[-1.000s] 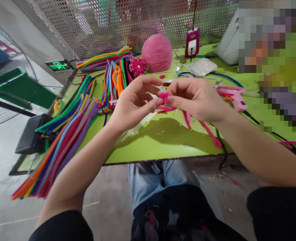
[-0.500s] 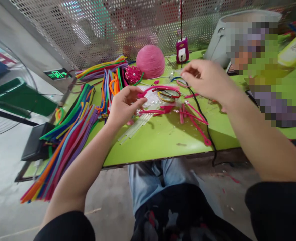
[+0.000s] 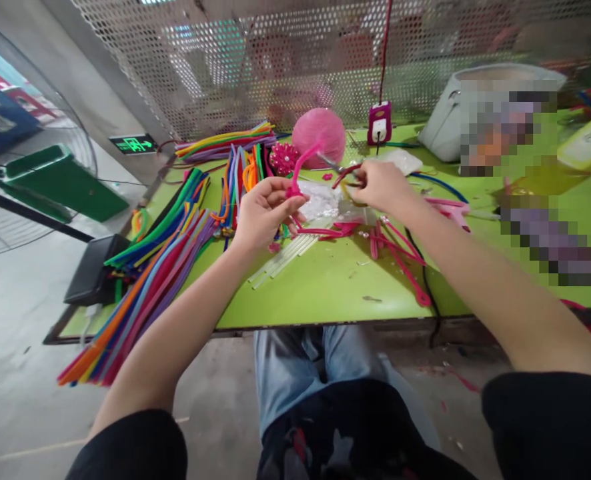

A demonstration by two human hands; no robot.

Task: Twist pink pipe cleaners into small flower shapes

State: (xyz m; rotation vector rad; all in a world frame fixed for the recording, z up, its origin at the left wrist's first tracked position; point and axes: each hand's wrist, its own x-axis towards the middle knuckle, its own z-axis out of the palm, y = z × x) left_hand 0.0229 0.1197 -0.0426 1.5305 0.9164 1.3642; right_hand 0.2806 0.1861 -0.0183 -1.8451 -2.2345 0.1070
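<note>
My left hand pinches a bright pink pipe cleaner piece, whose free end curves up in front of the pink ball. My right hand is closed on scissors with red and yellow handles; their metal blades point left towards the tip of the pink piece. Whether the blades touch it, I cannot tell. Below the hands lie a clear plastic bag, clear sticks and several pink pieces. A beaded pink flower sits beside the ball.
Bundles of coloured pipe cleaners cover the left of the green table. A purple socket stands at the back, a grey bucket at the back right. A black cable hangs over the front edge.
The scissors that lay near my left hand are now in my right hand, raised beside the pink piece. The pink piece now points upward. The whole view has shifted slightly.
</note>
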